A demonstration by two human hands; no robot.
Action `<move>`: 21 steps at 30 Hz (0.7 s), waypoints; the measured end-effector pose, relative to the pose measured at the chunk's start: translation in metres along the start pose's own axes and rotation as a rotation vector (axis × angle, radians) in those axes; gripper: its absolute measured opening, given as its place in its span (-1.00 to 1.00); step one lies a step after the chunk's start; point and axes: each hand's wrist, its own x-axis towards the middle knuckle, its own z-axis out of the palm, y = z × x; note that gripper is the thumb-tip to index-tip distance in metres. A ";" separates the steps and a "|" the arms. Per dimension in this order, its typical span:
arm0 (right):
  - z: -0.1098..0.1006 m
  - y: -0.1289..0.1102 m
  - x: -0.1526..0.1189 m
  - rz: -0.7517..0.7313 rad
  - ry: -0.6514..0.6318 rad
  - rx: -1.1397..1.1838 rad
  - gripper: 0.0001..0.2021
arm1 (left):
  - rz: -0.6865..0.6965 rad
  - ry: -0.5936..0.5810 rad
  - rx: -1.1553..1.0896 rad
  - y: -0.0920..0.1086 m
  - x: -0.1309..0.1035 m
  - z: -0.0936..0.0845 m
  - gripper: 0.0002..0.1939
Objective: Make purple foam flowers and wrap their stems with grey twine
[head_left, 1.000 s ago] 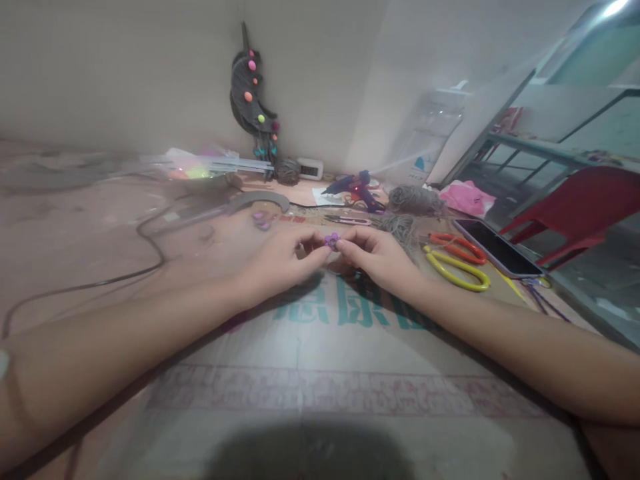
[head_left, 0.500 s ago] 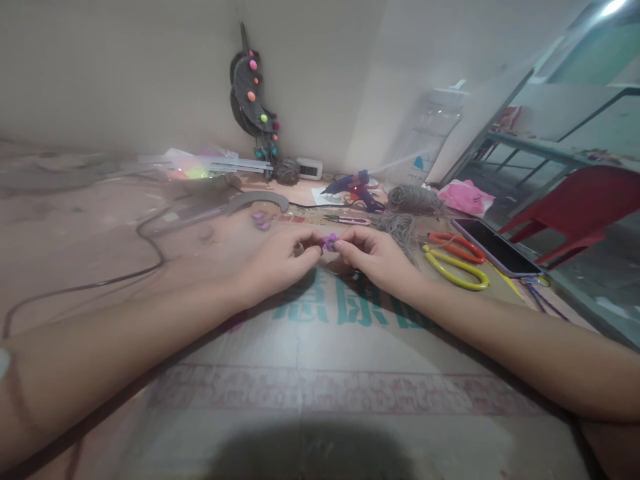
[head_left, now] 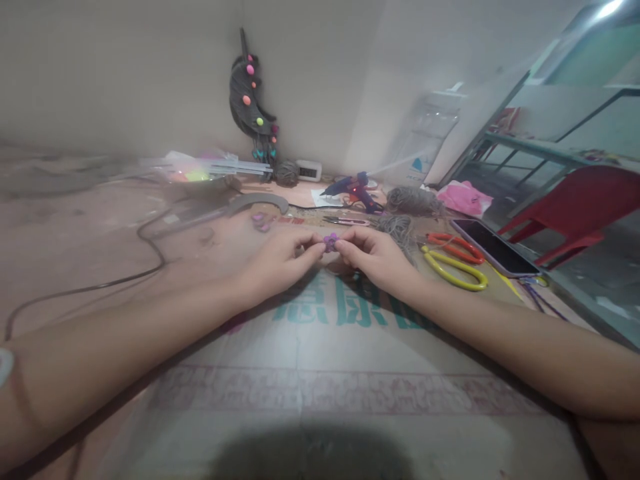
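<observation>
A small purple flower [head_left: 331,242] is pinched between my two hands, above the printed cardboard. My left hand [head_left: 295,257] grips its left side between thumb and fingertips. On its right side, the thumb and finger of my right hand [head_left: 369,251] hold it too. Several small purple pieces [head_left: 260,221] lie on the cardboard beyond my left hand. Thread snips [head_left: 347,221] with a pink handle lie just past the fingertips, and loose grey yarn [head_left: 397,231] sits behind my right hand.
Scissors with orange and yellow handles [head_left: 456,268] and a phone [head_left: 495,247] lie to the right. At the back stand a glue gun [head_left: 350,189], a plastic bottle [head_left: 430,137] and a grey crescent decoration [head_left: 245,97] with coloured pompoms. A black cable [head_left: 107,285] crosses the left side.
The purple flower has turned slightly between my fingertips, and my left thumb has shifted a little closer to it. Both hands stay in nearly the same place.
</observation>
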 end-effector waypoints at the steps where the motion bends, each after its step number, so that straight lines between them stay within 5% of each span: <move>1: 0.000 0.000 0.000 -0.008 0.004 -0.003 -0.77 | 0.003 0.008 0.000 0.000 0.000 -0.001 -0.70; 21: -0.002 0.007 0.002 0.058 -0.039 0.012 -0.82 | -0.129 0.082 -0.068 0.009 0.002 -0.001 -0.81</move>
